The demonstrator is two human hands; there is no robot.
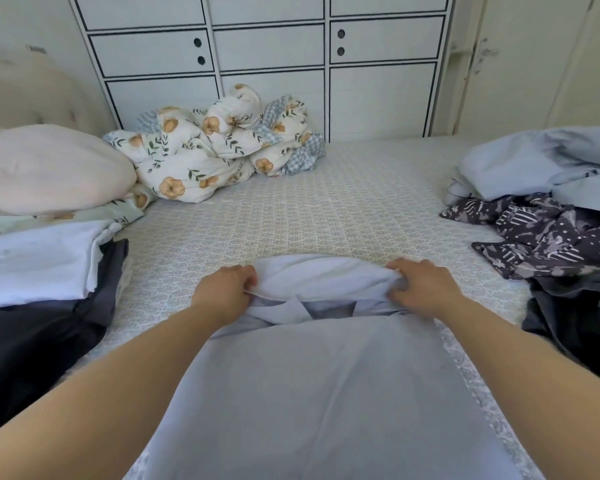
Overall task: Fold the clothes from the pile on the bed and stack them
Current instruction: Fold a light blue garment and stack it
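Observation:
A pale blue garment (326, 393) lies spread on the bed (326, 209) right in front of me, its far end doubled back in a soft fold. My left hand (224, 294) pinches that folded edge on the left. My right hand (421, 285) grips the same edge on the right. On the left sits a stack of folded clothes (39, 265), pale blue on top of dark navy. The unfolded pile (551, 237) lies on the right: a dark patterned piece, a dark grey one and more pale blue fabric.
A crumpled floral duvet (215, 150) lies at the far side of the bed, with a cream pillow (49, 171) to its left. White wardrobe doors (267, 50) stand behind the bed. A padded headboard (32, 95) is at far left.

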